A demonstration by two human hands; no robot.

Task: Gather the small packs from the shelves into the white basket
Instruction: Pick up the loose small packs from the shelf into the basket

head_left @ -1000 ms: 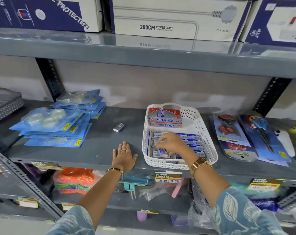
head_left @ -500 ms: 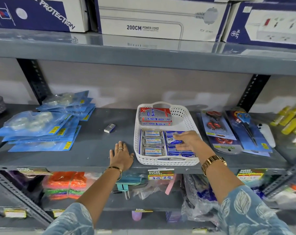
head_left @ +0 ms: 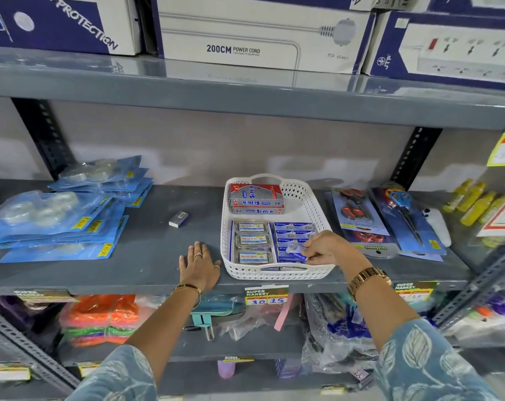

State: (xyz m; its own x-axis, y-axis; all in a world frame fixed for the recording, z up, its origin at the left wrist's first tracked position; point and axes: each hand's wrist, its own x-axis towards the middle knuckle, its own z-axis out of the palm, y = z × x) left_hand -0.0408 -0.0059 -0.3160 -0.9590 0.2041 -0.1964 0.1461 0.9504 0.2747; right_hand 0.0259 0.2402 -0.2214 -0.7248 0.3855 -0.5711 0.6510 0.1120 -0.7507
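White basket (head_left: 315, 195) on the grey shelf (head_left: 147, 247), holding rows of small packs. Right hand (head_left: 325, 248), over the basket's near right corner, pinches one small blue pack (head_left: 296, 251) between its fingertips. Left hand (head_left: 200, 267) lies flat and empty, fingers spread, just left of the basket. One loose pack (head_left: 178, 219) lies farther left.

White basket (head_left: 317, 204) — blue packs (head_left: 293, 233)

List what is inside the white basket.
Basket: two Softek boxes stacked at the back, three clear packs, blue packs. The right hand covers some blue packs.
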